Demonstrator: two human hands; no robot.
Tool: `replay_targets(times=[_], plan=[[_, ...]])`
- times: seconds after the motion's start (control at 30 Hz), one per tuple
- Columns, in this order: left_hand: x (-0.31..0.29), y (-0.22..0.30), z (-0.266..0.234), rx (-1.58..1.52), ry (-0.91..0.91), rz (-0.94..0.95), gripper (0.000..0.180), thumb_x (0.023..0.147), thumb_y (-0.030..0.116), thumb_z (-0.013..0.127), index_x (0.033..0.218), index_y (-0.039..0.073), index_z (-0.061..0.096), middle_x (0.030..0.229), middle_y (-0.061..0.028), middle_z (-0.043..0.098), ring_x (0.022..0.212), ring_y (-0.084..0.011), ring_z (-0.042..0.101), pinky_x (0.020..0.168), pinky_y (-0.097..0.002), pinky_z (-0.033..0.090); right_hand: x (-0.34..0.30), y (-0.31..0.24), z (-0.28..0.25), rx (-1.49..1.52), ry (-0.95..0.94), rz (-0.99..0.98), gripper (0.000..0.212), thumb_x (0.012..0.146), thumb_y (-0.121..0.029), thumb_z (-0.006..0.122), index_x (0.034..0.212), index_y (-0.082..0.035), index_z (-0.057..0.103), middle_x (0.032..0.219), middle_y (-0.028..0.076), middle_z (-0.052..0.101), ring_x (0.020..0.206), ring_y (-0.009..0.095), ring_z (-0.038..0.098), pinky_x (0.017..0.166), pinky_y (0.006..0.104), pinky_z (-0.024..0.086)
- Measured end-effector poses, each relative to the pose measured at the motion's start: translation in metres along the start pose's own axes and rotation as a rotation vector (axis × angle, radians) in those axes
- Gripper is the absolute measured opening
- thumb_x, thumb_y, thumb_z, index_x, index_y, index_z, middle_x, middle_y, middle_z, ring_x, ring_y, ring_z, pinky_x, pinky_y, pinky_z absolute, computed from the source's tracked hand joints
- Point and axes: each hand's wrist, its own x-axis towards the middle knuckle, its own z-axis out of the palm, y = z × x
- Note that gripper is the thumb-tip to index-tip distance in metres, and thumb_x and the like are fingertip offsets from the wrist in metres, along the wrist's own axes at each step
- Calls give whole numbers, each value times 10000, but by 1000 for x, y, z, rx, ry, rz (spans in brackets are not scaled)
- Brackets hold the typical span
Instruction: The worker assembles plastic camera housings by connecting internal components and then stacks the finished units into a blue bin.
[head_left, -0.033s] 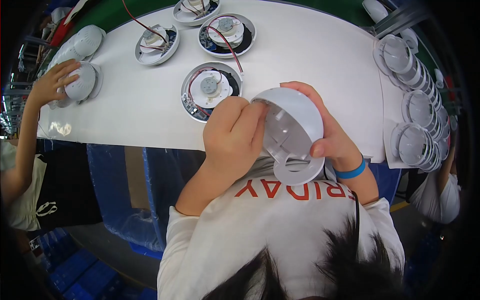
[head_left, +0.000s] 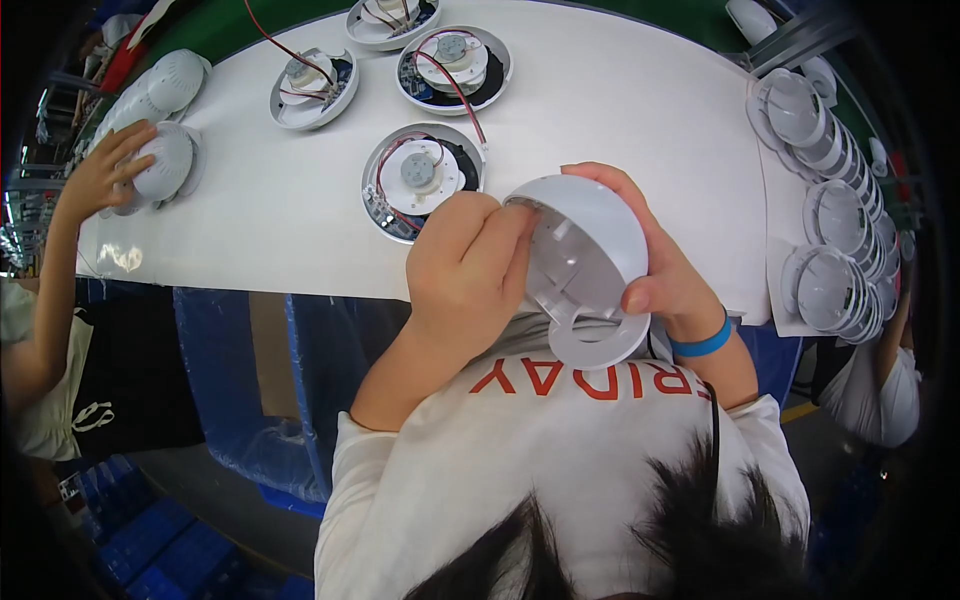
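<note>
Just past the table's near edge, my right hand (head_left: 668,262) grips a white plastic dome housing (head_left: 588,238) from its outer side, thumb on the near rim. The hollow inside faces left, showing moulded ribs, and a flat ring-shaped tab hangs at the bottom. My left hand (head_left: 462,262) is closed, its curled fingertips at the inner upper-left rim of the dome; the thumb and whatever small part may be between the fingers are hidden. Right behind my left hand lies an open round unit (head_left: 420,180) with a white disc, grey motor, circuit board and red wires.
Farther back on the white table (head_left: 620,110) are more open units (head_left: 452,68) with loose wires. Stacked white housings (head_left: 840,220) line the right side. At left, a co-worker's hand (head_left: 105,175) touches a white dome (head_left: 165,162). A blue lined bin (head_left: 235,380) stands below the edge.
The co-worker's hand and the dome it touches have shifted very slightly. My two hands and the housing stay practically where they were.
</note>
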Motion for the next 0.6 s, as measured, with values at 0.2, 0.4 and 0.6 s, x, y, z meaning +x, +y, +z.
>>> replay_targets(times=[0.2, 0.4, 0.6], plan=[[6, -2, -3, -53, -63, -26, 164, 630, -37, 673, 766, 13, 596, 675, -72, 488, 557, -212, 491, 479, -296, 388, -3, -4, -2, -121, -18, -41, 1100, 387, -438, 805, 1304, -96, 304, 1219, 92, 453, 1165, 242, 436, 970, 345, 332], [7, 8, 0, -210, 63, -195, 132, 656, -42, 700, 738, 8, 609, 676, -63, 527, 514, -142, 502, 444, -239, 381, -3, -3, -1, 16, -75, -136, 1038, 466, -402, 810, 1313, -93, 295, 1211, 70, 445, 1151, 216, 427, 953, 331, 338], [8, 12, 0, -263, 82, -215, 120, 679, -48, 692, 767, -20, 616, 693, -64, 528, 502, -103, 486, 443, -205, 391, -4, -1, -2, 191, -108, -105, 1092, 454, -446, 801, 1329, -65, 270, 1253, 96, 424, 1196, 233, 401, 981, 341, 319]])
